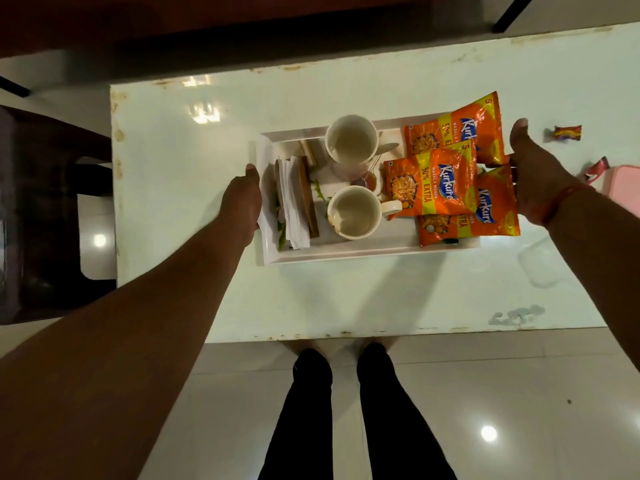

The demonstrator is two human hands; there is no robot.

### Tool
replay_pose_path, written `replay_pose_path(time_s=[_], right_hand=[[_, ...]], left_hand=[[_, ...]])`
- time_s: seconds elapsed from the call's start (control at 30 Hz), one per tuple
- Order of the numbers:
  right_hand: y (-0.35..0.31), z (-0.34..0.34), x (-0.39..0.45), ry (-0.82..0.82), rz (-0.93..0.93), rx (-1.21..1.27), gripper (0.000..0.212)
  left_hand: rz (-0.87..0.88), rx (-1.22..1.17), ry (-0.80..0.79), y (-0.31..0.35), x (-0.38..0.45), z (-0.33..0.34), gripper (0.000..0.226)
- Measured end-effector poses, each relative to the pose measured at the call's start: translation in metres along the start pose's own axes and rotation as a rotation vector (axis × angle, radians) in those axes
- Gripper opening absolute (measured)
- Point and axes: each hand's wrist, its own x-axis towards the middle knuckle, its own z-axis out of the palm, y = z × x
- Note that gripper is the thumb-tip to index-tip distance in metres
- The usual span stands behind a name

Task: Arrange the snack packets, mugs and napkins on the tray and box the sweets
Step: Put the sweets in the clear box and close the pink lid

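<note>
Head view: both hands, left [242,199] and right [536,181], grip the short ends of the tray [346,252], lying left-to-right.

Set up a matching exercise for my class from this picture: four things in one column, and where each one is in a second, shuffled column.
Things
1. snack packets
2. napkins
3. wrapped sweet
4. left hand

Places
A. on the bare table, right of the tray
B. at the tray's left edge
C. piled at the tray's right end
D. standing in a holder at the tray's left end

Pairs: 1-C, 2-D, 3-A, 4-B
</note>
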Motion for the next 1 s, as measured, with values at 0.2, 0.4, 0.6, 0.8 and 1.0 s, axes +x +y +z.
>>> replay_pose_path(time_s=[0.2, 0.4, 0.6, 0.8, 1.0], right_hand=[[0.003, -0.005, 0.006, -0.033, 0.029, 0.047, 0.074], [0.000, -0.002, 0.000, -0.078, 0.026, 0.080, 0.068], [0.001, -0.001, 0.002, -0.078, 0.015, 0.056, 0.067], [0.002, -0.002, -0.001, -0.034, -0.019, -0.030, 0.063], [-0.006, 0.005, -0.005, 0.195, -0.150, -0.427, 0.088]], left_hand=[[-0.007, -0.076, 0.077, -0.003, 0.007, 0.003, 0.065], [0.002, -0.099, 0.080, -0.004, 0.006, 0.002, 0.068], [0.055, -0.071, 0.071, -0.007, 0.006, 0.002, 0.067], [0.067, -0.043, 0.067, -0.007, 0.006, 0.001, 0.064], [0.291, 0.425, 0.230, 0.004, -0.008, 0.005, 0.055]])
